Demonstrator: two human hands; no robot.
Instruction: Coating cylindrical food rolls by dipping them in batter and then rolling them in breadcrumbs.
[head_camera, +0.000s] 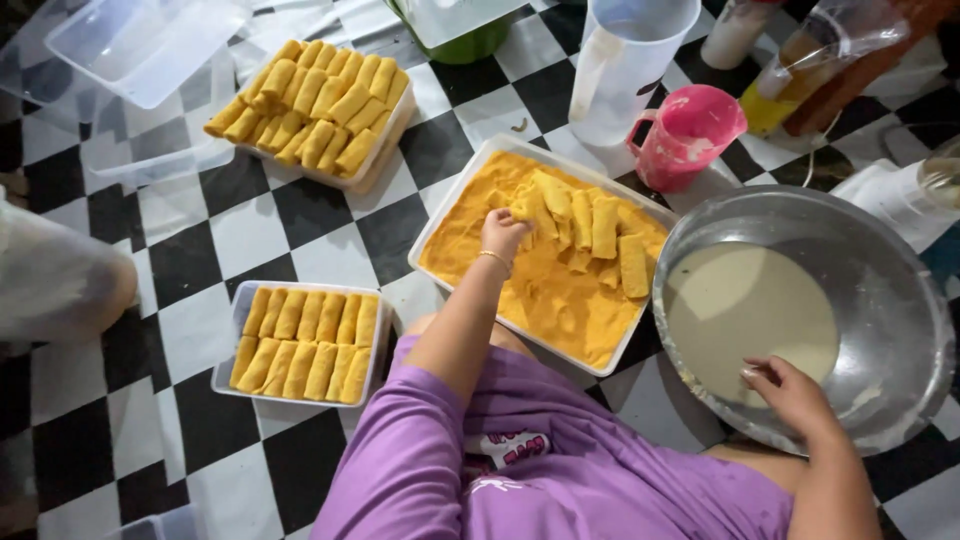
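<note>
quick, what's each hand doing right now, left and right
Left hand: closed on a breaded roll in the crumb tray.
Right hand: fingers loosely curled, resting on the metal bowl rim, holding nothing.

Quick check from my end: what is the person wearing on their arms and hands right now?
Both arms are bare from the upper arm down, coming out of short purple sleeves. The left hand has a thin gold-coloured bracelet at the wrist. The right hand is bare, with no ring or band visible. No gloves on either hand.
</note>
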